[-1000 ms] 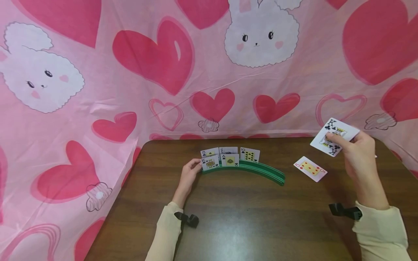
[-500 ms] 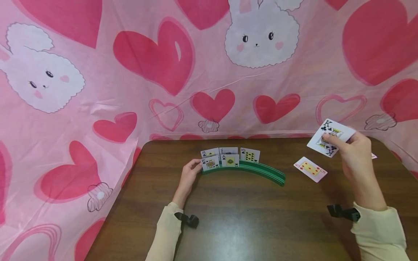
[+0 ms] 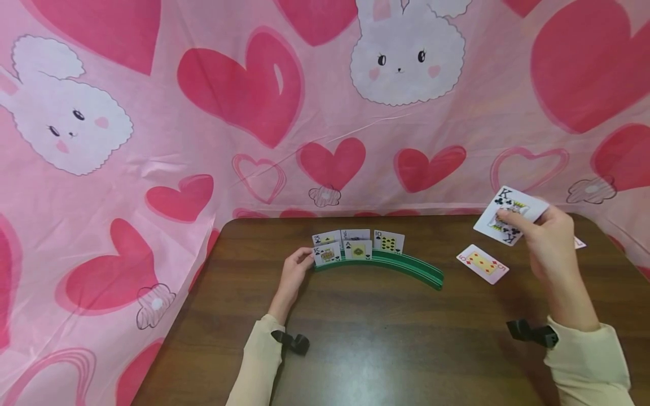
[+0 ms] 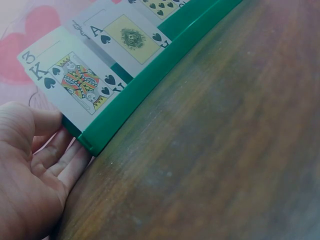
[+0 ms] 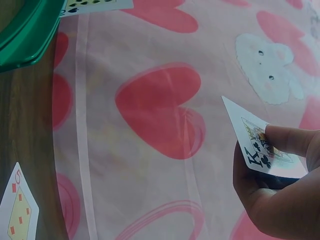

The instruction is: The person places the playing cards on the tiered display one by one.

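Note:
My right hand (image 3: 550, 242) pinches the king of clubs (image 3: 500, 225) face up above the table's right side, thumb across its face; the card also shows in the right wrist view (image 5: 257, 142). My left hand (image 3: 294, 276) grips the left end of a curved green card holder (image 3: 406, 266), thumb and fingers at its tip in the left wrist view. In its front groove stand the king of spades (image 4: 80, 85) and the ace of spades (image 4: 132, 40). Behind them are a three (image 3: 325, 237), a card with a grey picture (image 3: 355, 234) and the ten of spades (image 3: 388, 242).
The five of diamonds (image 3: 482, 263) lies face up on the brown wooden table (image 3: 386, 338), right of the holder. Another card (image 3: 580, 243) peeks out behind my right hand. A pink cloth with hearts and rabbits (image 3: 223, 169) hangs along the back and left.
My right hand has moved slightly to the left with the king of clubs, uncovering more of the card behind it. My left hand and the card holder have stayed put.

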A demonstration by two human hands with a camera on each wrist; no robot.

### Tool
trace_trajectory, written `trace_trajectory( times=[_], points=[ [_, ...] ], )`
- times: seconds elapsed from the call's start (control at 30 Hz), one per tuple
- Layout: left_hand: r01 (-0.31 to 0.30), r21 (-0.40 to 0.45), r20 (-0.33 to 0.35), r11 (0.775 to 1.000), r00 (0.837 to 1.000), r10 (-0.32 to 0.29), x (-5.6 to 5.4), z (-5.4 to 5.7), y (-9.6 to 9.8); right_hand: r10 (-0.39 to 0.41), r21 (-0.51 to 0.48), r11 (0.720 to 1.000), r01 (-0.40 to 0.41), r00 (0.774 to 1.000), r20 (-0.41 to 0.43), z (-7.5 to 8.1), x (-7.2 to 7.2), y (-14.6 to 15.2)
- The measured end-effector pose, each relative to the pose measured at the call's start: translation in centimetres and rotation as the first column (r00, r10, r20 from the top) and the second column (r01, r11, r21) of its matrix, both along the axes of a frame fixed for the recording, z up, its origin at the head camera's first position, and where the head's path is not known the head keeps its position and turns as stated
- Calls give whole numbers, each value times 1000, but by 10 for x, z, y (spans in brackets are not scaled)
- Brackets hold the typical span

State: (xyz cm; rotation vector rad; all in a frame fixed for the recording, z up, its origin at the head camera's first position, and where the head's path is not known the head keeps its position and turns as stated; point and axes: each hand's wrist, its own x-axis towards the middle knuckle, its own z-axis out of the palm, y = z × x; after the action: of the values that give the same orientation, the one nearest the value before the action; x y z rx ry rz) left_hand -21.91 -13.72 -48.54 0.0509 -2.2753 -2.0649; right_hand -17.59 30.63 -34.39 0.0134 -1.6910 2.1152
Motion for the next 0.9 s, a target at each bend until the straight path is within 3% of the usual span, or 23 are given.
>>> trace_trajectory(
  times=[0.03, 0.13, 0.63, 0.9],
  points=[
    [-5, 0, 1, 1000, 1000, 5, -3, -5, -1, 1, 0, 1000, -1, 1000, -3, 0, 0, -1],
    [-12, -6, -3, 1000, 1000, 12, -2, -8, 0, 2, -1, 1000, -2, 1000, -8, 1, 1, -3],
    [19, -11, 28, 1000, 999, -19, -4, -3, -2, 16, 30, 999, -16, 1000, 5, 3, 4, -10],
    [-7, -8, 10, 1000, 1000, 7, -2, -6, -1, 49, 90, 995, -52, 998, 29, 2, 4, -17]
  ],
)
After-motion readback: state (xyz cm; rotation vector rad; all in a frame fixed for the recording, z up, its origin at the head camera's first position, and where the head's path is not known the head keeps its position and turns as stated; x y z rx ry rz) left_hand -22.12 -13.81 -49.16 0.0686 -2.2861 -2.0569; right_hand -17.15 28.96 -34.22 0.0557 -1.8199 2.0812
